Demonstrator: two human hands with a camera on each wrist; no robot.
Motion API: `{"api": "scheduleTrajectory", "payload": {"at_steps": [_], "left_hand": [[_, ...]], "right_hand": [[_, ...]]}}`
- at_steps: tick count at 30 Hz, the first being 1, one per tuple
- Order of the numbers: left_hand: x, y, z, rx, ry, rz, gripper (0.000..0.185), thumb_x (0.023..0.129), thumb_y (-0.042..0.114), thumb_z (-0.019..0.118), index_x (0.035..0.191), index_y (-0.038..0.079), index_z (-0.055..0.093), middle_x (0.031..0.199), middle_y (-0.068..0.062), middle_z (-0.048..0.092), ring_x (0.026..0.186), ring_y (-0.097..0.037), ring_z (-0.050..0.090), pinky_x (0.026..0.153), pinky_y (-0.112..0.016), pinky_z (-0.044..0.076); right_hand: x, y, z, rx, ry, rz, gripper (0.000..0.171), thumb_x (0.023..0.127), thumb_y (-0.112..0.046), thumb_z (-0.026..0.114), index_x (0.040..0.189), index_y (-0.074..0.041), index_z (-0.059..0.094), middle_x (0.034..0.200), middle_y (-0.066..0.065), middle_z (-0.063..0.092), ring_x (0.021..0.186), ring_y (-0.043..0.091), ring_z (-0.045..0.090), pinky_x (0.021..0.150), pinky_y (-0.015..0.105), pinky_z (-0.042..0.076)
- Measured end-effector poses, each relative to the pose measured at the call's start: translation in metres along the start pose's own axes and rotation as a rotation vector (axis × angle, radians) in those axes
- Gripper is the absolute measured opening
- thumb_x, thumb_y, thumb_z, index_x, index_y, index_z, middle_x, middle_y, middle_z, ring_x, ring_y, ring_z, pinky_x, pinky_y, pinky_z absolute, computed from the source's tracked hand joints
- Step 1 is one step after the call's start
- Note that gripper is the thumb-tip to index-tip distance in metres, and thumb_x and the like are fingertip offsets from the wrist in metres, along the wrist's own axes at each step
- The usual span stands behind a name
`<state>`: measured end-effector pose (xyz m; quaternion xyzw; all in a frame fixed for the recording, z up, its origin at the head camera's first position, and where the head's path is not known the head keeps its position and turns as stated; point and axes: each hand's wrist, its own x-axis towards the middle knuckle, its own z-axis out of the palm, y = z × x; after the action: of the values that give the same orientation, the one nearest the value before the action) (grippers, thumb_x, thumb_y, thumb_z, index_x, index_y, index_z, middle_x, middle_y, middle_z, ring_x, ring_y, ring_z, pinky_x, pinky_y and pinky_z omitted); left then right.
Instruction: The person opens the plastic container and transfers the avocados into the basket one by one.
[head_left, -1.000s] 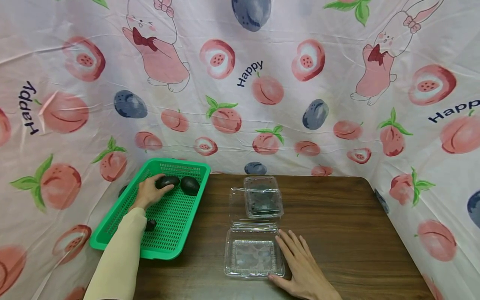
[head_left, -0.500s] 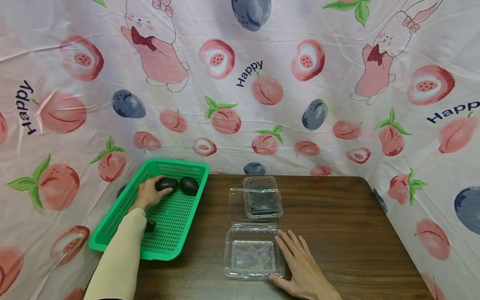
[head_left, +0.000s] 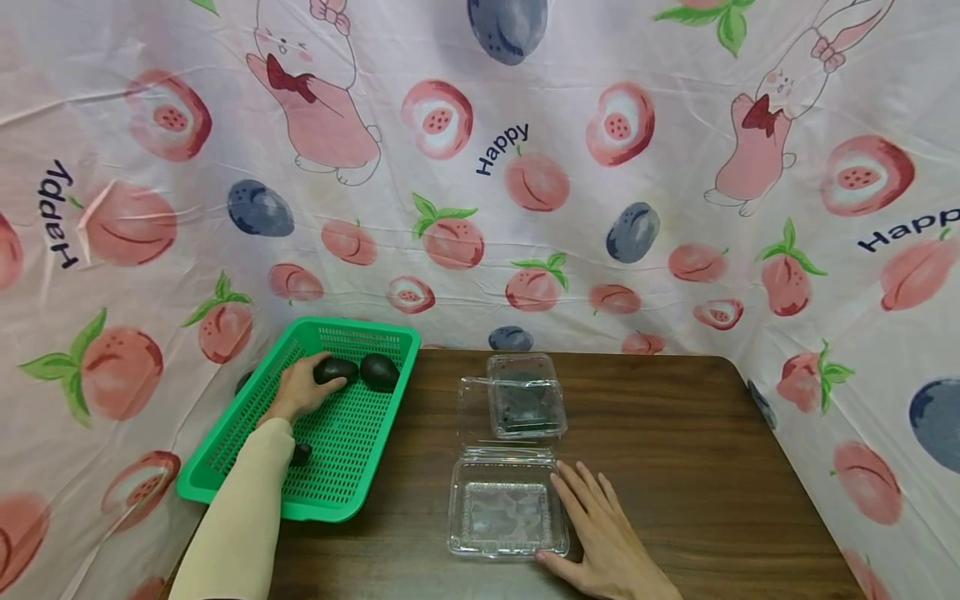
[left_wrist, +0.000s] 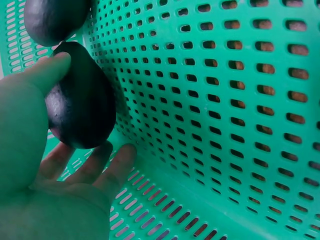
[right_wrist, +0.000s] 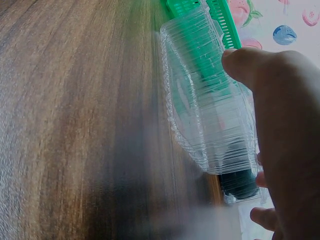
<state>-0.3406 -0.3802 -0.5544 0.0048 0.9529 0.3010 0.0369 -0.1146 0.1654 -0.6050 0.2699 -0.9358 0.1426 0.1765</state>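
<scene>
Inside the green basket [head_left: 322, 507], my left hand [head_left: 295, 390] grips a dark avocado [left_wrist: 82, 100], thumb on its near end and fingers curled around its far side. A second avocado [head_left: 379, 372] lies right beside it against the basket's end. Another dark piece [head_left: 302, 453] shows partly behind my wrist, the remainder hidden by the sleeve. My right hand [head_left: 603, 537] rests with straight, spread fingers along the right side of a clear plastic clamshell box [head_left: 510, 512], thumb at its front corner. That box stands with its lid raised and nothing inside.
Behind the raised lid sits another clear box [head_left: 527, 408], holding something dark. Both stand on a brown wooden table [head_left: 675, 433]. Fruit-and-rabbit printed cloth [head_left: 555, 225] closes in the back and both sides.
Almost nothing moves. My left hand stays on the avocado, which has shifted very slightly with it; my right hand keeps its place at the box, and the head view drifts a little.
</scene>
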Motion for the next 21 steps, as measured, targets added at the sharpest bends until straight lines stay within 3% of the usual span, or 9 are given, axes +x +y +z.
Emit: {"api": "scheduleTrajectory", "payload": {"at_steps": [11, 21], "left_hand": [[0.000, 0.006, 0.001, -0.016, -0.051, 0.004, 0.095, 0.109, 0.050, 0.073, 0.178, 0.001, 0.028, 0.181, -0.041, 0.019, 0.166, -0.066, 0.019, 0.129, -0.085, 0.027], [0.002, 0.016, 0.002, 0.009, -0.084, 0.026, 0.108, 0.107, 0.062, 0.071, 0.182, 0.007, 0.016, 0.185, -0.038, 0.008, 0.169, -0.065, 0.013, 0.129, -0.086, 0.025]], "right_hand": [[0.000, -0.002, -0.001, 0.008, 0.000, 0.006, 0.104, 0.094, -0.080, 0.075, 0.167, -0.008, 0.054, 0.173, 0.013, 0.056, 0.155, 0.046, 0.055, 0.141, 0.023, -0.015], [0.000, -0.003, 0.000, 0.002, 0.003, 0.008, 0.104, 0.095, -0.080, 0.074, 0.167, -0.008, 0.054, 0.173, 0.014, 0.056, 0.156, 0.046, 0.054, 0.141, 0.023, -0.015]]}}
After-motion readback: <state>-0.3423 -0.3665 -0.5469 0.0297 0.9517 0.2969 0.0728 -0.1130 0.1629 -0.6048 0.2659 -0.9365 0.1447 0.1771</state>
